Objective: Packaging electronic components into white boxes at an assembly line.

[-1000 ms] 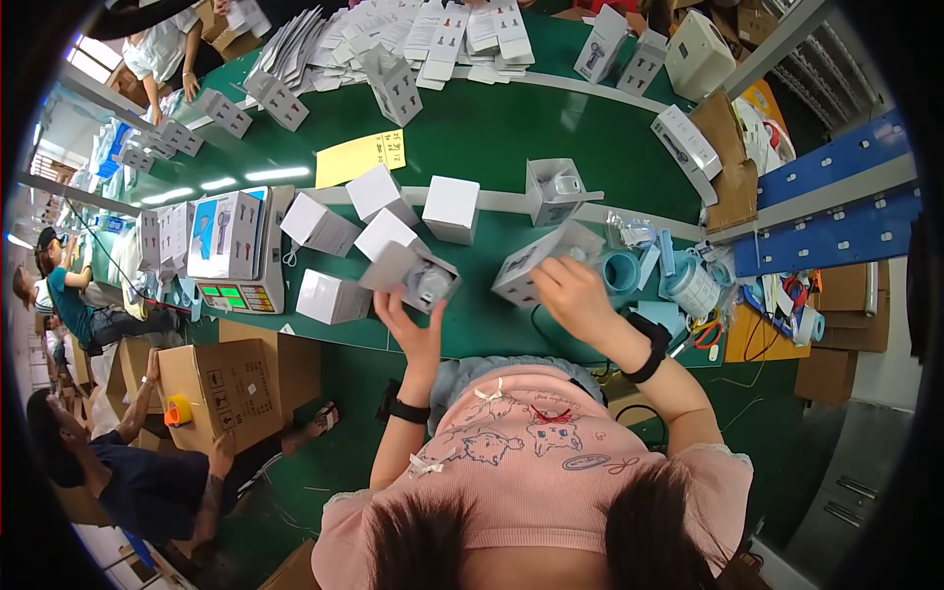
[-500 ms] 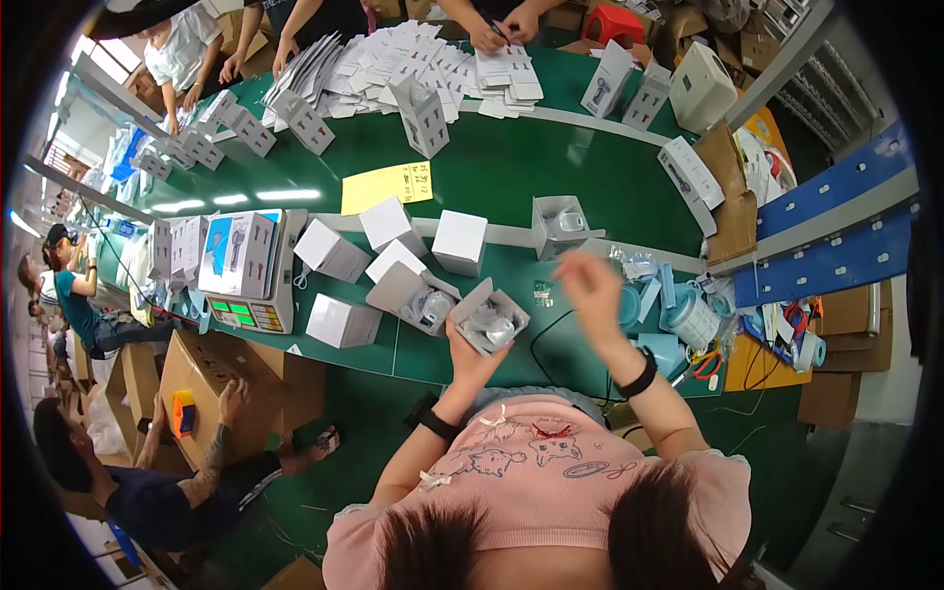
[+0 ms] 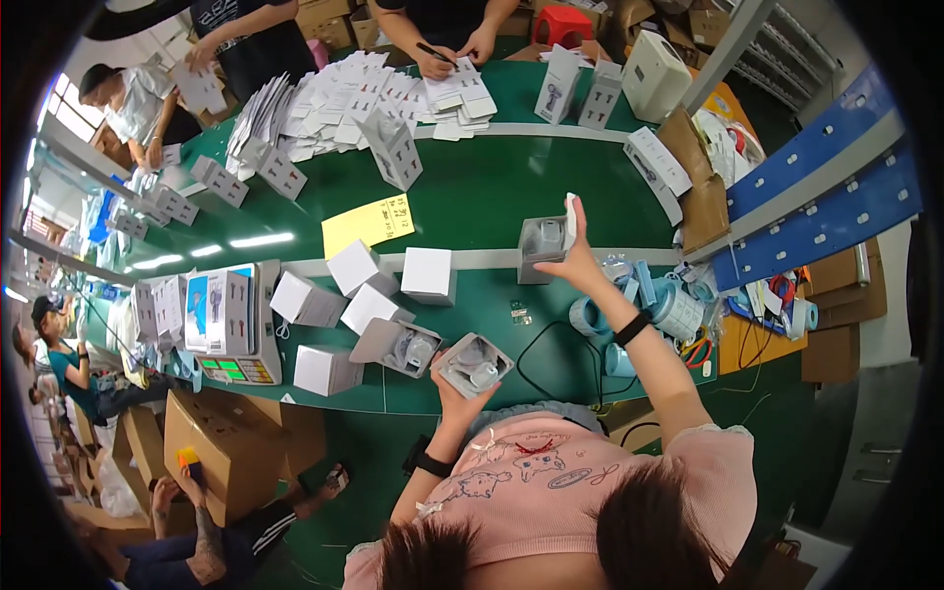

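Observation:
In my left hand (image 3: 452, 401), close to the table's near edge, is an open white box (image 3: 448, 371) with a clear plastic-wrapped item (image 3: 482, 374) inside. Just left of it, another open white box (image 3: 370, 346) lies tilted with a similar wrapped item showing. Farther forward and to the right, my right hand (image 3: 576, 258) grips the right side of a third open box (image 3: 532, 265), thumb in front and fingers up along its raised flap. A clear wrapped item is partly visible in that box.
Several closed white boxes (image 3: 428, 273) stand left of centre, near a scale (image 3: 264, 334) bearing printed boxes. A yellow paper (image 3: 370, 226) lies behind them. Blue tape rolls (image 3: 677, 307), scissors (image 3: 699, 352) and a dark cable crowd the right. Across the table, a person writes on flat cartons (image 3: 462, 96).
My right hand has moved forward and left from above the table onto the far open box. My left hand still holds its box near me. The view has shifted slightly.

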A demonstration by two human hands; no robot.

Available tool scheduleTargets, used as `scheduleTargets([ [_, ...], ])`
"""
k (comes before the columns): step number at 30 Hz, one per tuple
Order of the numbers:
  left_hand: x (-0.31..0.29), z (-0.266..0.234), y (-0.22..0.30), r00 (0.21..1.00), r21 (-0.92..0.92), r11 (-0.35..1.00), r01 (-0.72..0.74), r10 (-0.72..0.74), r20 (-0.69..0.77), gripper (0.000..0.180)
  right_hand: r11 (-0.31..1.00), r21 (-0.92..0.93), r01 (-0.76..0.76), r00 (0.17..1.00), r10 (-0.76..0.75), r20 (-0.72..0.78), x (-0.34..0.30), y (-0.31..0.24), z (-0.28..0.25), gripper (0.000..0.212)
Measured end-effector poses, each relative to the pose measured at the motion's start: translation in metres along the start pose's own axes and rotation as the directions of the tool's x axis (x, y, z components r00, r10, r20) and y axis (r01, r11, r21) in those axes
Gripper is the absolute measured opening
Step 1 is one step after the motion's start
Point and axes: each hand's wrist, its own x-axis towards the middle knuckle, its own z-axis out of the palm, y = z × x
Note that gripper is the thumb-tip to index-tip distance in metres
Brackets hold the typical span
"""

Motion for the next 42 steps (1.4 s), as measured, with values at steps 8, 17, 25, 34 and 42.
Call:
scheduleTargets([
  [8,-0.003,-0.005,0.013,0.977,0.236,0.950,0.205,-0.212,0.007,0.106,0.961,0.254,-0.112,0.994,0.112,0.016,0.004,0.000,0.046,0.115],
  [17,-0.010,-0.014,-0.007,0.990,0.233,0.965,0.124,-0.104,-0.095,0.085,0.968,-0.198,-0.151,0.845,0.231,0.483,-0.002,-0.049,0.032,0.107],
  [25,-0.011,-0.011,0.020,0.973,0.323,0.918,0.229,-0.227,-0.045,0.065,-0.160,-0.714,-0.681,0.578,0.480,-0.659,0.090,0.138,-0.192,0.027],
  [34,-0.014,-0.011,0.030,0.952,0.363,0.880,0.307,-0.285,-0.115,0.054,0.116,-0.814,-0.569,0.768,0.429,-0.476,0.063,0.207,-0.190,0.019],
  [42,-0.004,-0.015,0.026,0.988,0.458,0.885,0.087,-0.136,0.074,0.050,0.562,-0.732,-0.384,0.923,0.232,-0.307,0.081,0.072,-0.208,0.018],
])
